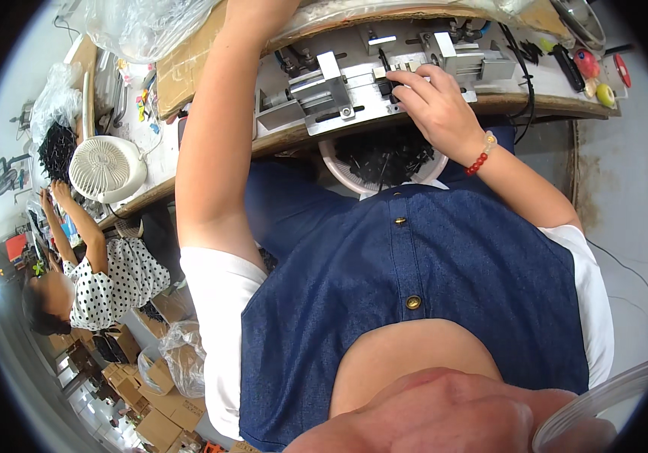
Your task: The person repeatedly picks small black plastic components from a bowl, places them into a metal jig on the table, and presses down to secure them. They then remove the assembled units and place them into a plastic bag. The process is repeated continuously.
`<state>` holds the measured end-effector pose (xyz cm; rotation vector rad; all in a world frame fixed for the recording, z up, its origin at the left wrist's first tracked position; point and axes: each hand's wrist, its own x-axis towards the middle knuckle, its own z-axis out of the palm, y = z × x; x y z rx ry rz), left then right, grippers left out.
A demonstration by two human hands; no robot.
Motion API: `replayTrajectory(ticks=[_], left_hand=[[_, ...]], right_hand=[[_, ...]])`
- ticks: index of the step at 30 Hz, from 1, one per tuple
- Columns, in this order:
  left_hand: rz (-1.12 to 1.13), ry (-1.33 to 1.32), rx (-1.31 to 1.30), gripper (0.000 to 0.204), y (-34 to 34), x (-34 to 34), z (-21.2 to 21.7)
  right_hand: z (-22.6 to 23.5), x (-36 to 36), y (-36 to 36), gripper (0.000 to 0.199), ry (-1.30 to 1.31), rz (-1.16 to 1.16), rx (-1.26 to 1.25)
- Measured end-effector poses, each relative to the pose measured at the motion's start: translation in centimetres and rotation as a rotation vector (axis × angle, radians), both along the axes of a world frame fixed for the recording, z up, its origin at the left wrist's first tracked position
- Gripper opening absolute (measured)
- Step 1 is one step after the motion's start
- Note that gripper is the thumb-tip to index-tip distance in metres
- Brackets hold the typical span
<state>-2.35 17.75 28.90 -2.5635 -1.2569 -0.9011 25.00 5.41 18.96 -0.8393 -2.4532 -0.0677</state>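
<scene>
My right hand is over a metal fixture on the bench, its fingers bent and their tips on a small black part in the fixture's middle. The fingertips press together around that part; its exact kind is hard to make out. Silver blocks and clamp-like slides flank it on both sides. My left arm reaches up past the fixture's left end, over the cardboard, and only the base of my left hand shows at the top edge. Its fingers lie outside the picture.
Beneath the bench edge, a pale basket of black pieces sits by my lap. A white fan and clear plastic bags are at left. Black cables hang at right. A co-worker works farther left, near cardboard boxes.
</scene>
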Motion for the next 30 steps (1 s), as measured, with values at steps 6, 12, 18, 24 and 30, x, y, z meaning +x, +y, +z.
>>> replayTrajectory(ticks=[6, 12, 18, 24, 30], left_hand=[[0.154, -0.503, -0.158, 0.015, 1.0, 1.0, -1.4], [0.168, -0.992, -0.335, 0.012, -3.3, 0.0, -1.2], [-0.055, -1.209, -0.748, 0.036, -11.7, 4.5, -3.3], [0.047, -0.671, -0.656, 0.041, -16.5, 7.6, -8.0], [0.146, -0.452, -0.325, 0.017, -16.3, 8.8, -10.8]], right_hand=[[0.8, 0.4, 0.4, 0.020, -0.032, 0.035, -0.043], [5.3, 1.7, 8.0, 0.018, 0.212, 0.050, 0.095], [8.5, 4.1, 17.4, 0.012, -0.010, -0.047, -0.181], [7.2, 4.0, 20.0, 0.016, 0.244, -0.065, -0.207], [7.7, 2.6, 17.0, 0.017, 0.909, -0.036, -0.560]])
